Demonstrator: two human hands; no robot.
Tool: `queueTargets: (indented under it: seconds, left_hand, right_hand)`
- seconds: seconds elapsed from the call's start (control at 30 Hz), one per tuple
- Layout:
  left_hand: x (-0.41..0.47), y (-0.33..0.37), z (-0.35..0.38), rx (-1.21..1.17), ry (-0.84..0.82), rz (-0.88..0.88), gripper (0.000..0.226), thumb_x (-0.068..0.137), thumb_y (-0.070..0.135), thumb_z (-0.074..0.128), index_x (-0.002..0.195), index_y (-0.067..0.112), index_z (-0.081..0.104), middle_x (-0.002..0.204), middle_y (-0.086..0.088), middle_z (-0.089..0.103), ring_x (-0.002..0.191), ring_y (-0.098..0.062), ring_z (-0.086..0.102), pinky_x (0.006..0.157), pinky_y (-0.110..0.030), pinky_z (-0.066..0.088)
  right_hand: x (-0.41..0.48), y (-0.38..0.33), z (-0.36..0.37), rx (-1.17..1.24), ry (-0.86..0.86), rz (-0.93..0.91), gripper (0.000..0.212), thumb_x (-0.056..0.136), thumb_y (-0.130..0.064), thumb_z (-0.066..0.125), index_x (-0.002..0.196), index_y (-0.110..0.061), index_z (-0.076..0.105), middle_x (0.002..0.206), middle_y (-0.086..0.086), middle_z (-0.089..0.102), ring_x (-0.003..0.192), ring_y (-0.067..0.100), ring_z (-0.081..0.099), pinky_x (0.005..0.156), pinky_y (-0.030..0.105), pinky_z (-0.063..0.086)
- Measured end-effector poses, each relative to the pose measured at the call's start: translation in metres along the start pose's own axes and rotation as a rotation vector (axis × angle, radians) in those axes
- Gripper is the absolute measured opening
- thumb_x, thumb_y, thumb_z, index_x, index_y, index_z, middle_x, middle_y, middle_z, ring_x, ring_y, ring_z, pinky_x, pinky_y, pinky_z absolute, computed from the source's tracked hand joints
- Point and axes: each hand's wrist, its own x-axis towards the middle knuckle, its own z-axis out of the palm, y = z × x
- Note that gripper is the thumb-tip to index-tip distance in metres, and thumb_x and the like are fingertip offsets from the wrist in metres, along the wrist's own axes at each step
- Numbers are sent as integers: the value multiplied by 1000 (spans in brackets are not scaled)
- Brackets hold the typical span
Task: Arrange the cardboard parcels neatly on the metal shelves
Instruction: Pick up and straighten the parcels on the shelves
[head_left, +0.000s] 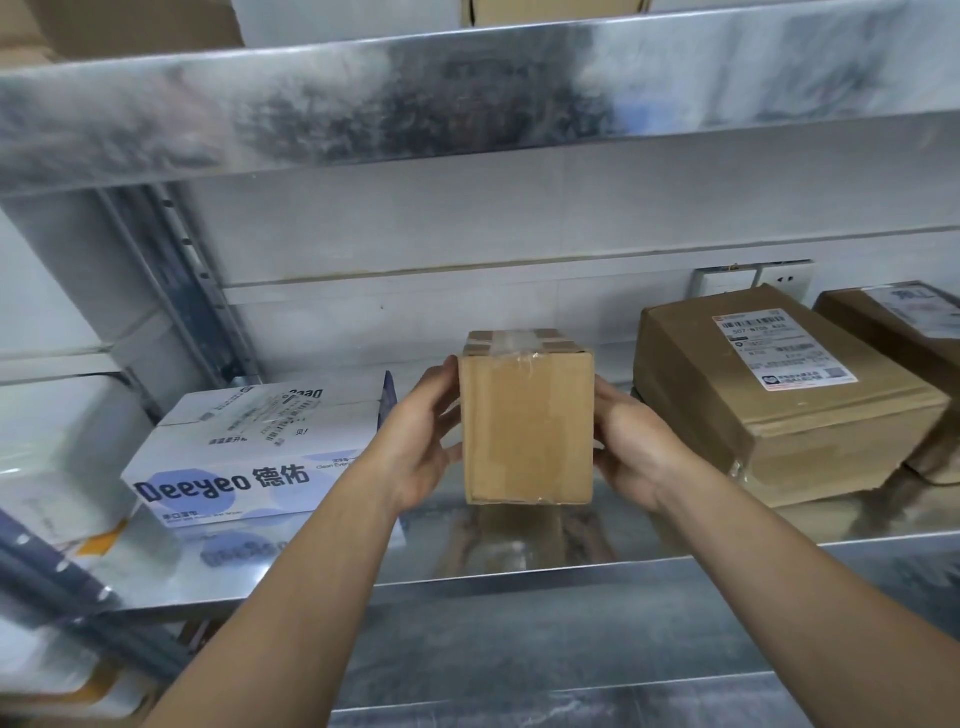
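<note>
A small brown cardboard parcel (527, 426), taped along its top, stands upright on the middle metal shelf (519, 566). My left hand (423, 441) presses its left side and my right hand (631, 447) presses its right side, so both hands clasp it. To its left lies a white and blue printed box (249, 457). To its right sits a larger brown parcel (779, 400) with a white shipping label, and a second brown parcel (904, 348) lies at the far right, partly cut off.
A metal shelf (467, 98) hangs overhead with boxes on it. A slotted upright post (192, 280) stands at the back left. White packages (57, 452) fill the left edge. A wall socket (753, 278) sits behind the labelled parcel.
</note>
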Motion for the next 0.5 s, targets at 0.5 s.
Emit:
queueTargets:
  seconds: [0.5]
  left_hand:
    - [-2, -2, 0, -114, 10, 46, 72, 80, 47, 72, 140, 11, 52, 144, -19, 55, 140, -37, 46, 106, -43, 45]
  right_hand:
    - [-3, 1, 9, 138, 1, -88, 44, 107, -11, 49, 133, -43, 63, 126, -2, 72, 120, 23, 66, 111, 48, 47]
